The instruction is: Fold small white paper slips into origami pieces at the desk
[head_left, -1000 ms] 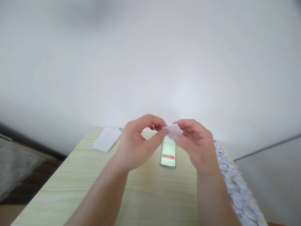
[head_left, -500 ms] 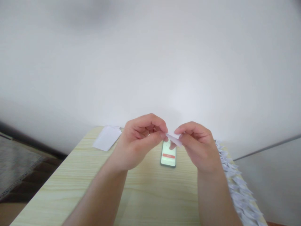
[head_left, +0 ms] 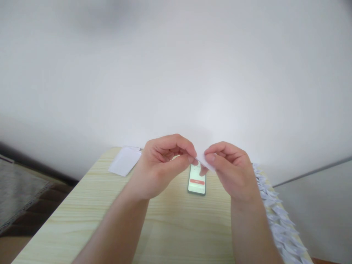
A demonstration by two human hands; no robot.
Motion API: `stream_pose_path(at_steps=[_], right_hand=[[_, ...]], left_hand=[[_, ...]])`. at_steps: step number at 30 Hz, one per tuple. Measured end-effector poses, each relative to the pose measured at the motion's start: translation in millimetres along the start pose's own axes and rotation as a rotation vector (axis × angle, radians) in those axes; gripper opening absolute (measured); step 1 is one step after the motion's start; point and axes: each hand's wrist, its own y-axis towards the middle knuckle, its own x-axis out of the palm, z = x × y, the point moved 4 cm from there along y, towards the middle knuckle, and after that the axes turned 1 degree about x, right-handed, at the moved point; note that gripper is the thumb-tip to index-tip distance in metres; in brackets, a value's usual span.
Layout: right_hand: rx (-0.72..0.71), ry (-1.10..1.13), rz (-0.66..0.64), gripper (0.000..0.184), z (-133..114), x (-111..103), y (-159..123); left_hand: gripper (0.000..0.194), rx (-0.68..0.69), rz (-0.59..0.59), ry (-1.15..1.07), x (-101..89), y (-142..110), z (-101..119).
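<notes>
Behind the wood-grain table point(head_left: 187, 231) we see a white wall point(head_left: 176, 73), softly lit with a brighter patch; left of the table we make out a grey, rug-like surface point(head_left: 18, 194) beside dark brown bands point(head_left: 38, 211)

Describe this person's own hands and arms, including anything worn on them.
The left hand and right hand are bare, with no gloves and no rings on the fingers that show. The left forearm and right forearm are bare too: no sleeve, watch, bracelet or clear marking is visible. The upper arms are out of view.
</notes>
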Motion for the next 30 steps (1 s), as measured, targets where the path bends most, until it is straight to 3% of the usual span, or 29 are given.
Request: stream_pose_path(at_steps=[4,9,14,20,30], right_hand=[[-0.046,-0.055,0.022,0.009,-4,3,-2],[-0.103,-0.151,0.055,0.008,-10,7,-4],[-0.109,-0.184,0.118,0.023,-9,7,-6],[-0.094,-0.219,0.078,0.012,-10,5,-4],[-0.106,-0.12,0.026,0.011,-9,4,-2]], left_hand=[[0.003,-0.001,-0.011,-0.031,0.1,1,1],[0.011,-0.031,-0.008,0.089,-2.1,4,-2],[0.015,-0.026,-0.004,0.173,-0.7,2,-1],[0.01,0.016,0.005,0.187,-1.7,0,3],[0.018,0.0,-0.022,0.204,0.2,0,3]])
